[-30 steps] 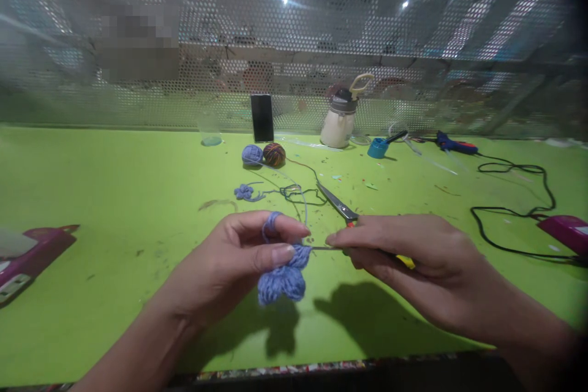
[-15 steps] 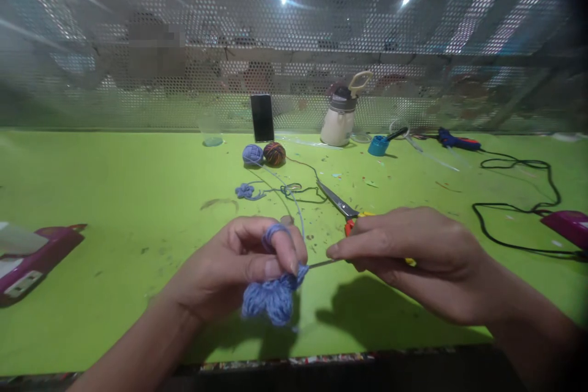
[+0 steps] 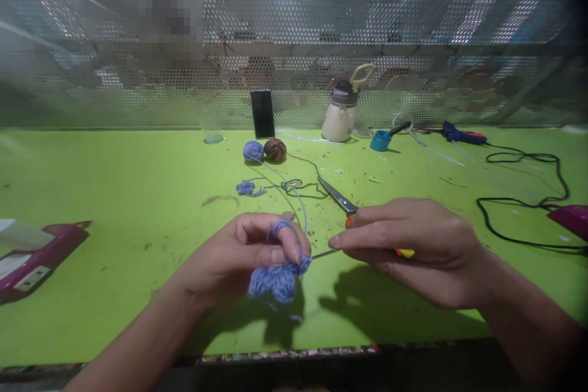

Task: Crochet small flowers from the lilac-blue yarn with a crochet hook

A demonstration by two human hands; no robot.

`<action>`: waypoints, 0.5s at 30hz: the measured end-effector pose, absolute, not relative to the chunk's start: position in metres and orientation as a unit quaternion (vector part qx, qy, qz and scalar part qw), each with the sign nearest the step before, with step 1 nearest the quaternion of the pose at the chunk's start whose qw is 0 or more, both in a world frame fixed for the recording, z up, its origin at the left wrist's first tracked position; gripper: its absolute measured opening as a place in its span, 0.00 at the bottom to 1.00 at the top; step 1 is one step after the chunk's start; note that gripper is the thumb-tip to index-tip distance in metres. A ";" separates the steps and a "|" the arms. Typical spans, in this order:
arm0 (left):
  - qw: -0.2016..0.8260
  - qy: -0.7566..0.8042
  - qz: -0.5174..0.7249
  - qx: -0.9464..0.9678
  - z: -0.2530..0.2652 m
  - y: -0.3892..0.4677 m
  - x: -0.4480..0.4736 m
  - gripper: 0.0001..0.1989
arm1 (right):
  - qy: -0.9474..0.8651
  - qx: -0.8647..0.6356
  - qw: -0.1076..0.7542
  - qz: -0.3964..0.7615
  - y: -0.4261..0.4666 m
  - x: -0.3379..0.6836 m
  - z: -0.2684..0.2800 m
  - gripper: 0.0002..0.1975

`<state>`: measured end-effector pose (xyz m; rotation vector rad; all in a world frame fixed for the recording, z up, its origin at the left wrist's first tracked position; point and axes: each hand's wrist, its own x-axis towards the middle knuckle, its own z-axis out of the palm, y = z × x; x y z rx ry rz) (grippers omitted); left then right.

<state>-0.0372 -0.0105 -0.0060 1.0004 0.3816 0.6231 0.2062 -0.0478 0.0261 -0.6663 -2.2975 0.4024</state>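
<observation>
Between thumb and fingers, my left hand (image 3: 257,251) pinches a blue crocheted flower (image 3: 275,282), its puffy petals hanging below the fingertips. Blue yarn (image 3: 281,228) loops round my left index finger and runs back to a blue yarn ball (image 3: 253,152). My right hand (image 3: 408,245) is closed on a thin crochet hook (image 3: 325,254); its tip meets the flower's right edge, and the handle is hidden in the palm. Behind the right hand lie scissors (image 3: 337,195), blades pointing back left, handles partly covered. A smaller blue crocheted flower (image 3: 245,187) rests further back.
A multicoloured yarn ball (image 3: 275,150), phone (image 3: 262,114), clear cup (image 3: 213,128), bottle (image 3: 340,113) and blue pot (image 3: 380,141) stand toward the mesh screen (image 3: 303,43). A glue gun (image 3: 463,133) trails a black cord at right. Purple power strip (image 3: 50,257) sits at left.
The flower has risen slightly and tilted, its petals now higher under my left fingers. My right hand and hook have shifted up a little. The whole view has moved slightly.
</observation>
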 end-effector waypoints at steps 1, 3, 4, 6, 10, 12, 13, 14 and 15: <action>0.812 0.186 0.293 0.469 -0.005 -0.010 -0.037 0.03 | -0.887 -0.256 0.350 0.156 -0.047 0.206 0.026 0.10; 0.812 0.199 0.289 0.467 -0.004 -0.010 -0.037 0.03 | -0.889 -0.253 0.348 0.158 -0.046 0.207 0.026 0.10; 0.812 0.204 0.286 0.466 -0.003 -0.009 -0.037 0.04 | -0.890 -0.251 0.345 0.159 -0.045 0.207 0.026 0.10; 0.814 0.205 0.279 0.466 -0.002 -0.009 -0.037 0.06 | -0.893 -0.252 0.340 0.156 -0.045 0.208 0.026 0.10; 0.816 0.201 0.264 0.473 -0.004 -0.008 -0.037 0.08 | -0.898 -0.255 0.329 0.143 -0.047 0.210 0.027 0.10; 0.813 0.204 0.264 0.477 -0.005 -0.007 -0.037 0.07 | -0.903 -0.255 0.317 0.136 -0.047 0.210 0.028 0.11; 0.812 0.204 0.264 0.479 -0.005 -0.007 -0.037 0.06 | -0.906 -0.255 0.310 0.134 -0.048 0.211 0.029 0.11; 0.811 0.203 0.265 0.480 -0.006 -0.007 -0.038 0.06 | -0.908 -0.255 0.305 0.132 -0.048 0.211 0.029 0.11; 0.810 0.202 0.265 0.482 -0.006 -0.007 -0.038 0.05 | -0.909 -0.254 0.302 0.133 -0.048 0.211 0.030 0.11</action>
